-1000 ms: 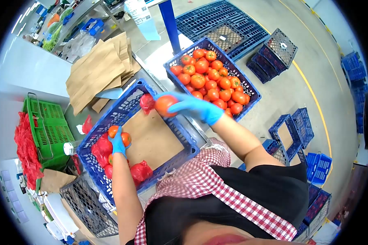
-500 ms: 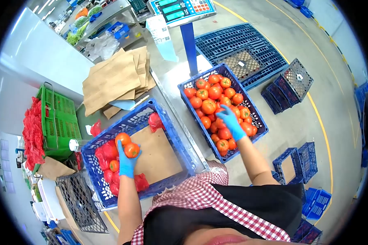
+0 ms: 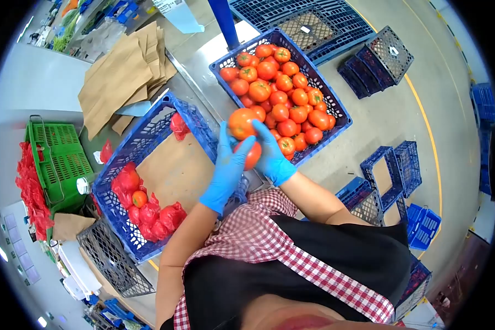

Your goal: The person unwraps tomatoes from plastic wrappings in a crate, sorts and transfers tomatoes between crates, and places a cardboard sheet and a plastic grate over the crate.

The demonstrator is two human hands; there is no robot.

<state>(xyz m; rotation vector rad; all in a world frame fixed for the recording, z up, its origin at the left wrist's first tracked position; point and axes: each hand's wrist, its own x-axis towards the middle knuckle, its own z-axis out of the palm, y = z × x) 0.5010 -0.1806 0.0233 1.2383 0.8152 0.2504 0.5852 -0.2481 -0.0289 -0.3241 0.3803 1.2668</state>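
Note:
My gloved left hand (image 3: 225,173) and gloved right hand (image 3: 273,157) are close together between two blue crates. Cupped in my left hand are tomatoes: a large orange-red tomato (image 3: 241,124) above and a redder tomato (image 3: 251,154) lower, partly hidden by the fingers. My right fingers press against the upper tomato's right side. Just beyond, a blue crate (image 3: 335,133) is heaped with loose tomatoes (image 3: 279,98). In the other blue crate (image 3: 115,217), to the left, red net-like bags (image 3: 158,220) of tomatoes lie along one side on a brown paper liner (image 3: 176,162).
Brown paper sheets (image 3: 118,77) are stacked beyond the left crate. A green crate (image 3: 58,159) with red bags (image 3: 32,190) stands at far left. A blue scale post (image 3: 223,22) rises behind the tomato crate. Stacked crates (image 3: 377,60) stand on the floor at right.
My left hand has moved right, out of the left crate, carrying tomatoes. My right hand has come back from the tomato heap to meet it. The view has shifted.

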